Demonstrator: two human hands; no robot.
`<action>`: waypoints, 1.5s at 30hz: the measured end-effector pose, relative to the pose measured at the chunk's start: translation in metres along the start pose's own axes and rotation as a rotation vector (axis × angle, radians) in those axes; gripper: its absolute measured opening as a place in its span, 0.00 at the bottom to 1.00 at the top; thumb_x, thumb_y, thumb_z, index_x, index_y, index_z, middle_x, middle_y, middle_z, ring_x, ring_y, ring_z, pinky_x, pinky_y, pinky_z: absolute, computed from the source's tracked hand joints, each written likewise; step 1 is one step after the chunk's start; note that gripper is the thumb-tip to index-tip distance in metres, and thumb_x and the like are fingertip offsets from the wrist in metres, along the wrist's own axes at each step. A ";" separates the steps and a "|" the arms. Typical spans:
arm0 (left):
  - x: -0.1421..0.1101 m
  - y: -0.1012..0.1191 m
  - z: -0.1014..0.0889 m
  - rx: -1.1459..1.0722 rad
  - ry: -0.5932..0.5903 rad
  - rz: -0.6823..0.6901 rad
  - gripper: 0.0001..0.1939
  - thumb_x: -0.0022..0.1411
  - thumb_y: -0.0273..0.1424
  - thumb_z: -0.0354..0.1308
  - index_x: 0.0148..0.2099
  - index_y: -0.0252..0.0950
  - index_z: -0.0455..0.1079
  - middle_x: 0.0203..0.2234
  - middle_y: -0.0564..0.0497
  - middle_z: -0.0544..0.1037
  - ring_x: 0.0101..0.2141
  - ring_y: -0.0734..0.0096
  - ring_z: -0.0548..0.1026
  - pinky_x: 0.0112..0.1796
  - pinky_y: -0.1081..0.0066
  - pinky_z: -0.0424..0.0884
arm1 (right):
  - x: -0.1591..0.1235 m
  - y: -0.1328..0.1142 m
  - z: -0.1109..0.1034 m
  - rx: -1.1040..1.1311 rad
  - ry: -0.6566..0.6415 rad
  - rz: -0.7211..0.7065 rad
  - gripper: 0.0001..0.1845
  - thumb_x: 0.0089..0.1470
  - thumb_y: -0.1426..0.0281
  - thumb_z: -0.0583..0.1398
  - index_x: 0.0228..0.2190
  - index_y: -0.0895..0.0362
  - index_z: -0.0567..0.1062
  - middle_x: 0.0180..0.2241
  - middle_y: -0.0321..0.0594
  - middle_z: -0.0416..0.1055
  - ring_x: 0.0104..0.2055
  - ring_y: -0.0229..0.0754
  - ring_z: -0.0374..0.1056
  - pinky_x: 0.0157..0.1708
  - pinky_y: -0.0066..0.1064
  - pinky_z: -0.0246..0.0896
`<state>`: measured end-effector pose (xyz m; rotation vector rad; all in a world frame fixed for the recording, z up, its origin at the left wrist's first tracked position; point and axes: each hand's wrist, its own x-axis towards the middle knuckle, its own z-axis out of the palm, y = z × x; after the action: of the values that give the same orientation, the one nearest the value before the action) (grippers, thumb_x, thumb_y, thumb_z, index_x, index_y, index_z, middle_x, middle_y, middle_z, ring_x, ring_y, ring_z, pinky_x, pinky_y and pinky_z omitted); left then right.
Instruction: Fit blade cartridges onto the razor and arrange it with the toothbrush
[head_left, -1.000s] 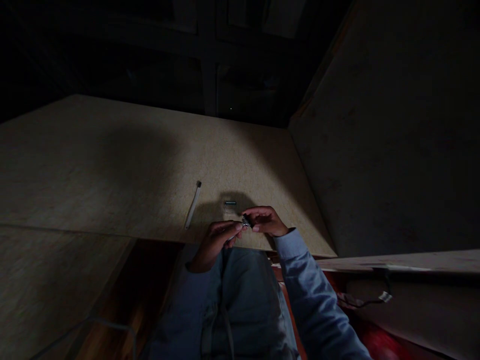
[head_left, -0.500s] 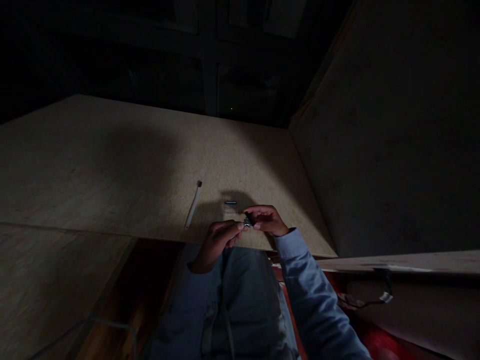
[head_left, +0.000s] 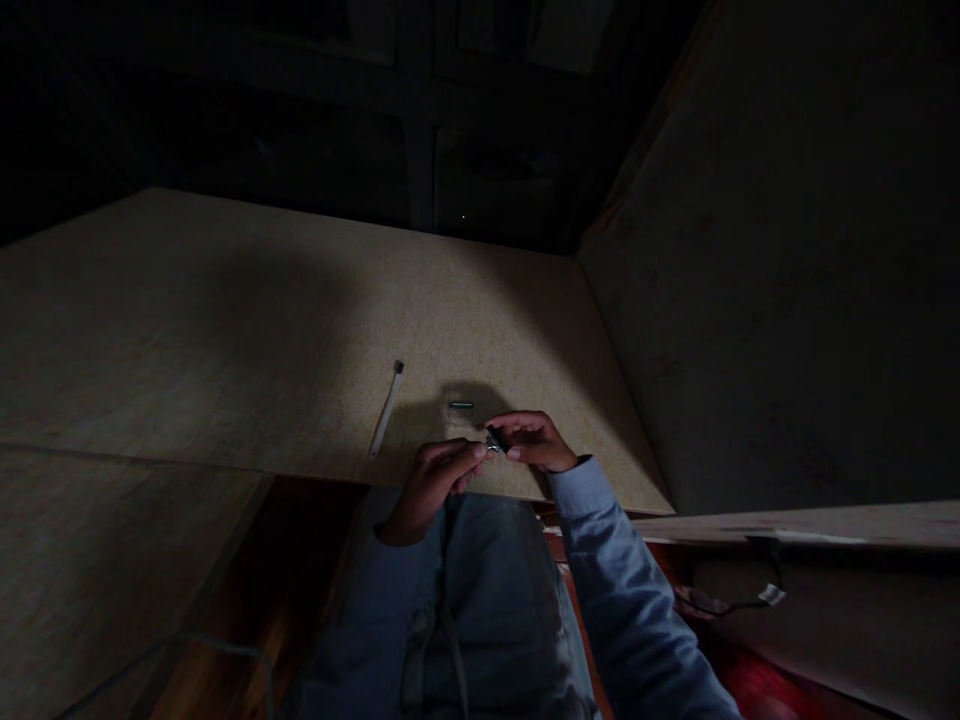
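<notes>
Pinching a small metallic piece (head_left: 494,441) with left hand (head_left: 426,487) and right hand (head_left: 541,443) — fingers narrow. A dark strip (head_left: 461,405) lies apart, untouched.

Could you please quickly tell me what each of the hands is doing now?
Left hand: closed, pinching the small metallic piece.
Right hand: closed, gripping the same piece.

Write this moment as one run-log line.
left hand: holding small part | right hand: holding small part | table: white stick, left of teal strip
</notes>
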<state>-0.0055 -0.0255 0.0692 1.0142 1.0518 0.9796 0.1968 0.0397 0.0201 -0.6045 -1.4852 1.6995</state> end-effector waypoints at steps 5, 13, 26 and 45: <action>0.001 -0.002 0.000 -0.050 -0.021 0.022 0.25 0.55 0.52 0.64 0.31 0.32 0.76 0.23 0.53 0.69 0.20 0.79 0.60 0.22 0.74 0.53 | -0.001 0.002 -0.002 -0.018 0.006 0.033 0.31 0.42 0.58 0.74 0.47 0.57 0.80 0.28 0.37 0.77 0.28 0.39 0.69 0.30 0.29 0.64; 0.000 0.000 0.000 -0.065 -0.046 0.036 0.25 0.56 0.53 0.63 0.30 0.32 0.73 0.22 0.54 0.68 0.20 0.80 0.58 0.22 0.74 0.52 | -0.001 -0.002 0.001 0.049 0.034 0.029 0.27 0.42 0.62 0.74 0.46 0.55 0.82 0.33 0.38 0.81 0.32 0.40 0.74 0.35 0.30 0.66; 0.000 0.000 -0.006 -0.104 0.046 0.038 0.25 0.55 0.52 0.65 0.37 0.32 0.76 0.24 0.54 0.71 0.20 0.80 0.61 0.21 0.76 0.54 | 0.005 -0.002 0.006 0.101 0.166 0.036 0.24 0.38 0.61 0.74 0.40 0.56 0.83 0.31 0.39 0.79 0.24 0.34 0.64 0.25 0.26 0.58; 0.001 -0.001 -0.014 -0.174 0.042 -0.037 0.27 0.50 0.47 0.71 0.47 0.34 0.76 0.29 0.49 0.80 0.23 0.74 0.72 0.25 0.75 0.67 | -0.103 -0.050 0.006 -0.172 0.730 0.106 0.24 0.46 0.66 0.71 0.46 0.54 0.76 0.30 0.33 0.74 0.26 0.39 0.74 0.30 0.32 0.70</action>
<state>-0.0186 -0.0224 0.0656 0.8321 0.9974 1.0473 0.2642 -0.0462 0.0550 -1.2544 -1.0747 1.2192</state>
